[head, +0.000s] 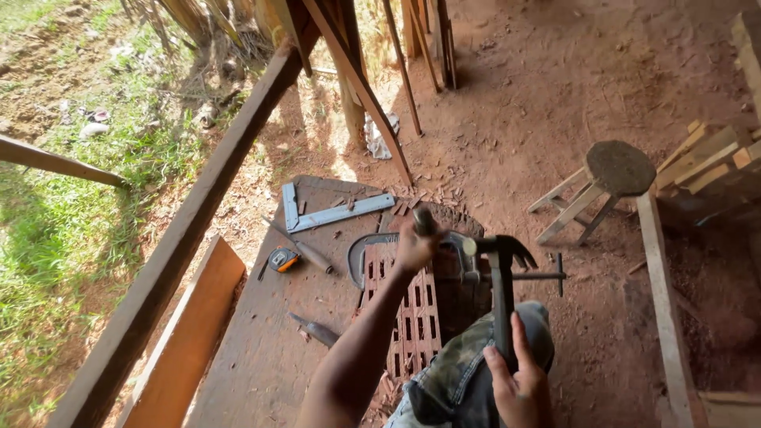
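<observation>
Item: carved wooden panel [412, 313], reddish, pierced with rows of rectangular mortises, lying on a dark plank workbench [261, 349] directly beneath the left hand and clamped by a metal G-clamp [476, 261] whose screw bar is projecting to the right. Left hand [414, 247]: closed around the dark handle of a chisel [424, 223], which is standing upright over the panel's far end; the blade tip is hidden behind the hand. Right hand [519, 384]: wrapped around the lower shaft of a claw hammer [501, 273], head raised just right of the chisel's top, close to the left hand. Beyond the left hand are lying a steel try square [337, 212], a tape measure [283, 259] and a second loose chisel [305, 252]; nearer the body, left of the forearm, a third chisel [317, 331]. Risks, as judged: the hammer is glancing off the small handle top and striking the gripping knuckles; the clamp head is crowding the swing; thin ribs between mortises are splitting under a heavy or tilted blow.
</observation>
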